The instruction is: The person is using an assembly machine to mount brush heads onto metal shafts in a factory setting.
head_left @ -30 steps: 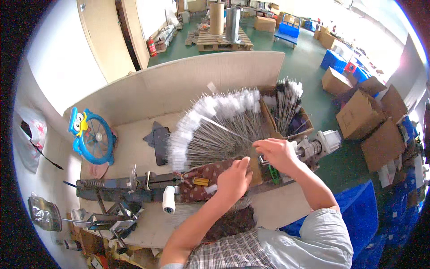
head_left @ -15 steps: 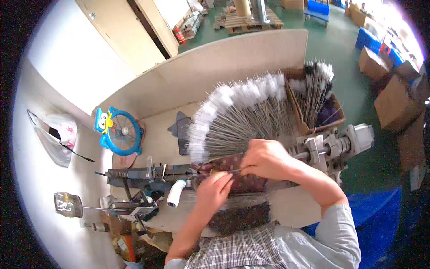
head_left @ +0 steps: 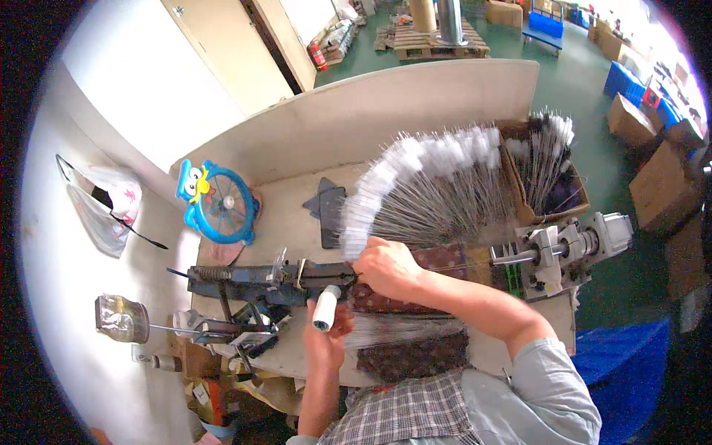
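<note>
My left hand is at the white tubular handle of the bench machine, its thumb and fingers curled about it. At the right end of the machine's long dark clamp bar, my right hand is closed in a pinch. Whatever its fingertips hold is hidden or too thin to make out. Just beyond this hand lies a fanned heap of thin wire-stemmed brushes with white tufts. A dark red patterned cloth is under my right wrist, and a bundle of bare wires lies nearer me.
A carton of more brushes stands at the back right. To the right is a motorised shaft unit. A blue toy-shaped fan and a dark phone sit at the back left. A raised panel borders the far side.
My left hand has moved down and left from the cloth to the white handle. My right hand has shifted left to the clamp bar's end. The whole view has swung slightly.
</note>
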The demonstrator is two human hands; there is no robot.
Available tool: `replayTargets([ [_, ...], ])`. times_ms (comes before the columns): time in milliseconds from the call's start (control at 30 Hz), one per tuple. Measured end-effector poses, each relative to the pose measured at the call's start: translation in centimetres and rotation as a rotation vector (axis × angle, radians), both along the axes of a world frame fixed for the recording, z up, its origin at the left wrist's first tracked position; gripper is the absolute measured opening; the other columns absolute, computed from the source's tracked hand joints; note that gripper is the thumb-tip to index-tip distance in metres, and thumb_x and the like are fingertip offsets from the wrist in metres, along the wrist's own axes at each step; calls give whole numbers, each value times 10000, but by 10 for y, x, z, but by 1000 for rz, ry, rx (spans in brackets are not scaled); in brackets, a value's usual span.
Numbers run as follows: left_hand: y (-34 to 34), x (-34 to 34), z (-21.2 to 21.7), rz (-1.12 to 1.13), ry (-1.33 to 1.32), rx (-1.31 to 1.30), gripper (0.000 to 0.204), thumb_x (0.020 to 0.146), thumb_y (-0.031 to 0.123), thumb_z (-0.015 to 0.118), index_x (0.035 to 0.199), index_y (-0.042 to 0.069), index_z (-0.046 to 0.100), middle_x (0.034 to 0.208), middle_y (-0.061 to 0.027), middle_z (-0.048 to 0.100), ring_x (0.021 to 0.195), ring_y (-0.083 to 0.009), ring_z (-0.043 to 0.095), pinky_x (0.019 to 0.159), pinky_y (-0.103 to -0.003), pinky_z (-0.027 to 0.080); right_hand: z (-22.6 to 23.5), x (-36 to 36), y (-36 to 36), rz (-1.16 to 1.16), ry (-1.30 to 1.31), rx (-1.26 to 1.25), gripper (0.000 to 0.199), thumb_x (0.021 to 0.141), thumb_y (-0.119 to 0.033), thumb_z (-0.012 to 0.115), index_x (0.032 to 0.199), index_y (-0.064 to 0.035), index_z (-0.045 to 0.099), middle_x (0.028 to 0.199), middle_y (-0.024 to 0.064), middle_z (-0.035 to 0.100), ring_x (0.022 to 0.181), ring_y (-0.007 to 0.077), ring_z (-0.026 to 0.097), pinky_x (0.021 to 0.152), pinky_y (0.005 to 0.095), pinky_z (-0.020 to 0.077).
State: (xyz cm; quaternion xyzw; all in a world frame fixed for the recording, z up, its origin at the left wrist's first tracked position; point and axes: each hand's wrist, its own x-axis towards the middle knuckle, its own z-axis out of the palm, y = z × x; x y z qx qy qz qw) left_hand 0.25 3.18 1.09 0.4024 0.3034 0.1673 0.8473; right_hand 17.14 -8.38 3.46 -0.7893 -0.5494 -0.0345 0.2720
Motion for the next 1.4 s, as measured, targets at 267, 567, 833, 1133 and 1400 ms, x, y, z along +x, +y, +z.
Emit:
replayTargets([
  [267,-3,28,-40,-379,525,1040,479,722,441,701,632,-24,630,533,-76,581,566,-121,588,568,-296,447,6,-2,0,-50,59,-33,99,684,-188,600,654,-96,622,709,41,612,830,255,546,678,373,490],
  [567,-33,37,-51,-187,-102,29,152,827,107,583,943,16,546,791,-93,592,687,-180,584,603,-324,498,6,-16,-67,-9,46,249,70,724,-144,568,770,-94,581,727,59,556,759,258,578,614,376,498],
  [833,-33,44,-32,-318,360,998,205,708,184,702,702,18,581,686,-60,606,591,-139,575,536,-303,456,-56,-19,-41,-184,115,-138,146,761,-76,534,905,-50,521,834,143,543,780,273,611,598,384,515],
  [1133,55,-37,-58,161,283,237,278,803,372,657,852,122,544,729,-4,569,650,-141,555,599,-288,464,-54,-24,-65,93,165,-49,117,775,-111,559,886,-79,581,829,94,546,800,270,598,667,385,512],
  [1400,116,-87,-78,381,166,-172,244,779,334,684,865,121,603,725,30,528,658,-119,498,582,-273,430,-44,-32,-57,55,266,-32,218,773,-96,606,985,-47,592,884,114,570,795,312,583,667,388,494],
])
